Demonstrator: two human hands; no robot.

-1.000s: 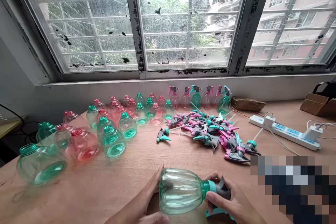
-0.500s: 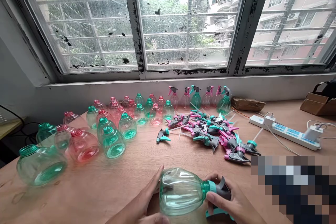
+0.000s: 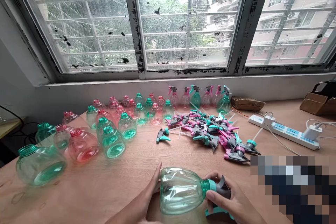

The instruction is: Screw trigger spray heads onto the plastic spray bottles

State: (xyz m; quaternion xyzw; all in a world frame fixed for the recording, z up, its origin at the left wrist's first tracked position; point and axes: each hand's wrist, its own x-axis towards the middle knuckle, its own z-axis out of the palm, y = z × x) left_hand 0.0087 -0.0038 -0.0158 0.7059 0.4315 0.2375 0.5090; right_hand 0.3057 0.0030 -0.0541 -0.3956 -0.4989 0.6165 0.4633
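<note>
A clear green spray bottle (image 3: 181, 192) lies on its side in the air just above the front of the table, its base to the left. My right hand (image 3: 231, 199) is closed around the grey and turquoise spray head (image 3: 223, 189), thumb on the turquoise collar. My left hand (image 3: 147, 196) cups the base of the bottle; its index finger stretches up along the base edge, and its other fingers are partly hidden. Beyond the hands lies a pile of loose pink, turquoise and grey spray heads (image 3: 207, 129) with thin tubes.
Several open green and pink bottles (image 3: 114, 143) stand on the left and back. Assembled spray bottles (image 3: 195, 98) line the wall. A white power strip (image 3: 283, 131) with cables and a cardboard box (image 3: 319, 101) are at the right. A blurred patch (image 3: 294, 185) covers the lower right.
Reflections on the bottle have shifted, as if it turned slightly. My left thumb has drawn down and back, and the left index finger sits a little higher. My right hand keeps its hold.
</note>
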